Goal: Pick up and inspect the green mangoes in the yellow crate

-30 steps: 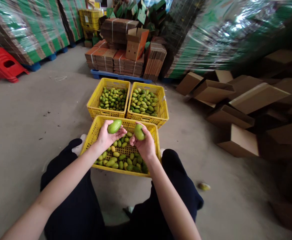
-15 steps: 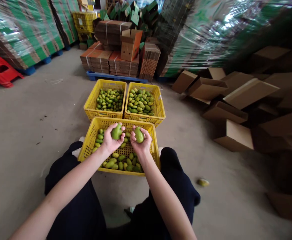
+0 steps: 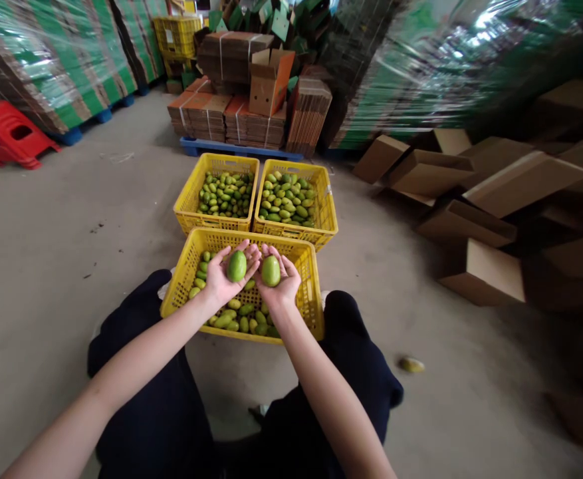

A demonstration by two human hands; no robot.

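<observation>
My left hand, palm up with loosely spread fingers, holds a green mango-like fruit. Beside it my right hand cradles another green fruit in its upturned palm. Both hands are above the near yellow crate, their fingertips close together. Inside that crate, green and yellowish fruits lie along the near and left sides; my hands and forearms hide part of it. Two more yellow crates, left and right, stand just beyond, filled with similar fruits.
Flattened cartons are stacked on a blue pallet ahead. Open cardboard boxes lie at the right, and a red stool stands at the left. A single fruit rests on the floor near my right knee.
Both hands have opened flatter, and their fingertips have come closer together. The fruits now lie more exposed on the palms. The view has shifted slightly.
</observation>
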